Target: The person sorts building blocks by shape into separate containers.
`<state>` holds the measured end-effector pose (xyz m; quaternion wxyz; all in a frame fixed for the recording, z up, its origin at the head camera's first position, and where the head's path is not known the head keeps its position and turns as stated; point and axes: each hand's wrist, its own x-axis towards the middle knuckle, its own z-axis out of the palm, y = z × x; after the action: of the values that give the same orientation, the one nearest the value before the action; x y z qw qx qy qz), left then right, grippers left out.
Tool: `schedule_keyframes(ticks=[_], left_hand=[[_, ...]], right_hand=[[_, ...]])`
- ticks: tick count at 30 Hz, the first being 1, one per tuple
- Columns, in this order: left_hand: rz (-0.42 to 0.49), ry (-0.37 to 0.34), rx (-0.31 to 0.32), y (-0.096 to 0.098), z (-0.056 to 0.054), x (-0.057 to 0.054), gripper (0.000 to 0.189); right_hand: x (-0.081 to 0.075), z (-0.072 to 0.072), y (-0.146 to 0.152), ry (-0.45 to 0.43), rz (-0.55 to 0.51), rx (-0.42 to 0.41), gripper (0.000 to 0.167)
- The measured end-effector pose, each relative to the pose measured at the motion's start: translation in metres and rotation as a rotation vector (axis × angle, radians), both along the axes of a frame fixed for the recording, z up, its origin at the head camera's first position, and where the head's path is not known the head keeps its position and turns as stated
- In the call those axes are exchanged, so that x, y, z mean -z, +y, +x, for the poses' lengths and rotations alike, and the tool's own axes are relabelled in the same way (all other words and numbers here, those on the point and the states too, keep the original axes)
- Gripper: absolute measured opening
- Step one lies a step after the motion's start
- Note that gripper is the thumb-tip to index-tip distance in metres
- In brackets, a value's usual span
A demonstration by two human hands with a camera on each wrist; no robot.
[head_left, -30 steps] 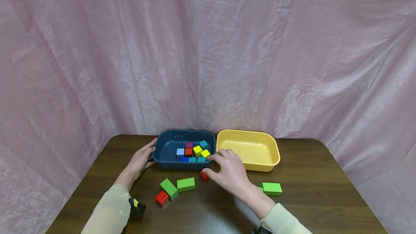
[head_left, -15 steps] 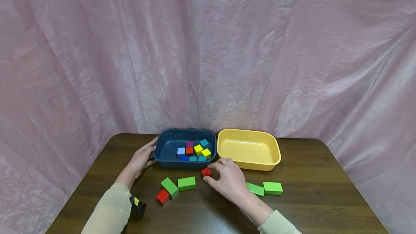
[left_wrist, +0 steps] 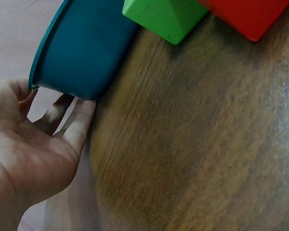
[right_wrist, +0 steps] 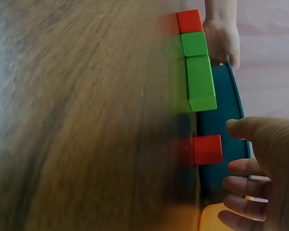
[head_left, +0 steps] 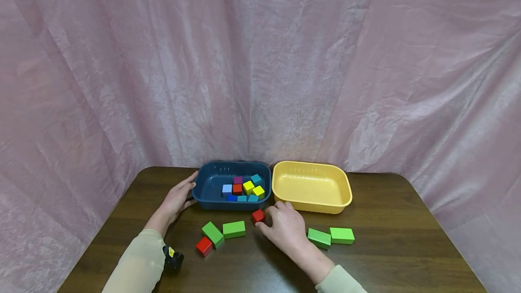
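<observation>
My left hand (head_left: pixel 176 200) rests at the left end of a dark blue bin (head_left: pixel 207 180), its fairly straight fingers touching the outer wall. In the left wrist view, the fingertips (left_wrist: pixel 88 105) lie low against that wall. Several coloured cubes sit inside the bin, among them a yellow cube (head_left: pixel 248 187) and a light blue cube (head_left: pixel 227 189). My right hand (head_left: pixel 286 227) hovers beside a red cube (head_left: pixel 258 216) on the table in front of the bin. In the right wrist view, a gap shows between this red cube (right_wrist: pixel 207 149) and the spread thumb and fingers.
A yellow bin (head_left: pixel 311 186) stands right of the blue one. Two green blocks (head_left: pixel 234 229) and another red cube (head_left: pixel 204 246) lie at front left on the wooden table (head_left: pixel 390 238). More green blocks (head_left: pixel 342 236) lie right of my right hand. A pink curtain (head_left: pixel 260 67) hangs behind.
My right hand has drawn back from the blue bin's front right corner to the near side, a little off the red cube. My left hand has stayed at the bin's end.
</observation>
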<state>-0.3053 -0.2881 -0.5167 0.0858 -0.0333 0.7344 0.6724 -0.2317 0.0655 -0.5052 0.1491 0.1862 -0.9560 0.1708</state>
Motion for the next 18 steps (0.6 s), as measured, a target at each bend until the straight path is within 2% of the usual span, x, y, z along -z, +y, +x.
schedule_keyframes(ticks=[7, 18], left_hand=[[-0.003, -0.007, -0.013, 0.001, 0.001, -0.001, 0.053], [0.008, -0.013, -0.002, -0.001, -0.001, 0.001, 0.053]], right_hand=[[0.004, -0.004, -0.006, -0.024, 0.027, 0.026, 0.04], [0.013, -0.011, -0.008, 0.012, 0.062, 0.043, 0.043]])
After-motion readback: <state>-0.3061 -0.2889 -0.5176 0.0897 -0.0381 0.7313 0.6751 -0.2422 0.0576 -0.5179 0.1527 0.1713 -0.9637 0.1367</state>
